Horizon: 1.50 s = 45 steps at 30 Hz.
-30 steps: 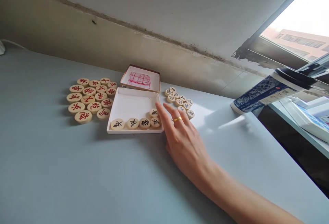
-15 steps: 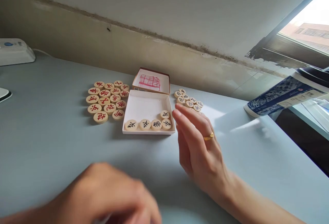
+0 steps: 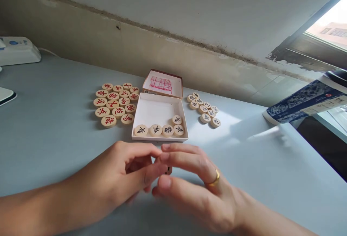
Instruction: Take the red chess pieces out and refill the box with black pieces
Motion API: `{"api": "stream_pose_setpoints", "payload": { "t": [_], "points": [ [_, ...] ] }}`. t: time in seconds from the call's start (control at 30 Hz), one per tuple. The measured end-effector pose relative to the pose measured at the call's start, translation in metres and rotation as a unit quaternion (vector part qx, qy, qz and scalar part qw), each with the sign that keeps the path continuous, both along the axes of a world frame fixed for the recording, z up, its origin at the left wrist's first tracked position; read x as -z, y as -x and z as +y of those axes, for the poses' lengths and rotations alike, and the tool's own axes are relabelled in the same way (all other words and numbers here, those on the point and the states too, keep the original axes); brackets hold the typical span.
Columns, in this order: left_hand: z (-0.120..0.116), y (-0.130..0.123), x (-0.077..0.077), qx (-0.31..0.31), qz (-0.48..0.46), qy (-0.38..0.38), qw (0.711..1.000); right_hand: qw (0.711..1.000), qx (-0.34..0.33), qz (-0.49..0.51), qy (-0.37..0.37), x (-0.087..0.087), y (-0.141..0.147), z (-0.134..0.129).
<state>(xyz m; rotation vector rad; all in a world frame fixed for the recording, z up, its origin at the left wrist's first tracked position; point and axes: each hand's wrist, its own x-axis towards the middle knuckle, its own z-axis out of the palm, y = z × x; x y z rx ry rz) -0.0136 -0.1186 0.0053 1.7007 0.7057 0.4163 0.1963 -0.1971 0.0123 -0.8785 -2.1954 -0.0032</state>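
My left hand (image 3: 119, 178) pinches a round Chinese chess piece (image 3: 168, 171) between thumb and fingers, in front of the box. Only a bit of the piece, with a black mark, shows past the fingertips. My right hand (image 3: 200, 185), with a ring on one finger, meets it there, thumb and fingers apart around the piece. Whether it touches the piece is hard to make out. Behind the hands stands a white open box (image 3: 159, 137), with several black-marked pieces along its near side and right corner.
Red-marked pieces (image 3: 112, 104) lie grouped left of the box, black-marked ones (image 3: 203, 108) to its right. The box lid (image 3: 162, 83) leans behind. A blue-and-white cup (image 3: 300, 100) is at the right edge, a white device (image 3: 20, 51) at the far left.
My left hand has risen from the bottom edge, bringing a piece into view. The right hand has drawn back from the box's right side to meet it. The view has shifted slightly.
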Motion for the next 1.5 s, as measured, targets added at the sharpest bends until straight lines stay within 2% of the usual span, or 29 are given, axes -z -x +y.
{"api": "stream_pose_setpoints", "payload": {
  "t": [0.07,0.13,0.2,0.27,0.37,0.47,0.53,0.63,0.73,0.83,0.97,1.03,1.23,1.37,1.5],
  "points": [
    [0.001,0.001,-0.003,0.0,-0.024,0.021,0.999,0.999,0.047,0.021,0.0,0.003,0.001,0.0],
    [-0.001,0.003,-0.004,-0.032,-0.042,-0.004,0.999,0.993,0.082,0.074,0.049,0.006,0.003,-0.001],
    [-0.004,0.005,-0.003,-0.064,-0.06,-0.072,0.994,0.972,0.084,0.138,0.172,0.005,0.005,-0.001],
    [-0.005,0.006,-0.001,-0.074,-0.087,-0.151,0.982,0.93,0.061,0.191,0.309,0.002,0.006,-0.001],
    [-0.004,0.006,0.0,-0.028,-0.133,-0.243,0.961,0.875,0.036,0.214,0.433,-0.003,0.006,0.0],
    [-0.001,0.004,-0.001,0.025,-0.15,-0.29,0.945,0.849,0.033,0.208,0.485,-0.005,0.006,0.001],
    [-0.002,0.004,-0.001,0.021,-0.13,-0.295,0.946,0.838,0.034,0.222,0.498,-0.003,0.006,0.002],
    [-0.004,0.004,0.001,-0.019,-0.08,-0.246,0.966,0.829,0.036,0.24,0.503,0.0,0.006,0.004],
    [-0.004,0.003,0.002,-0.053,-0.034,-0.158,0.985,0.839,0.038,0.222,0.496,0.001,0.005,0.006],
    [-0.002,0.0,0.001,-0.049,-0.009,-0.119,0.992,0.856,0.039,0.2,0.474,0.001,0.005,0.007],
    [0.002,0.0,0.001,-0.025,-0.006,-0.13,0.991,0.871,0.056,0.19,0.449,0.001,0.005,0.007],
    [0.003,0.001,0.002,-0.027,-0.002,-0.136,0.99,0.869,0.057,0.19,0.453,0.001,0.005,0.007],
    [0.002,0.001,0.002,-0.047,-0.025,-0.158,0.986,0.819,0.004,0.256,0.513,-0.003,0.002,0.009],
    [0.001,0.002,0.002,-0.036,-0.037,-0.171,0.984,0.805,0.011,0.278,0.524,-0.004,0.002,0.011],
    [0.002,0.001,0.001,-0.035,-0.039,-0.174,0.983,0.807,0.036,0.269,0.525,0.0,0.002,0.011]
  ]
}}
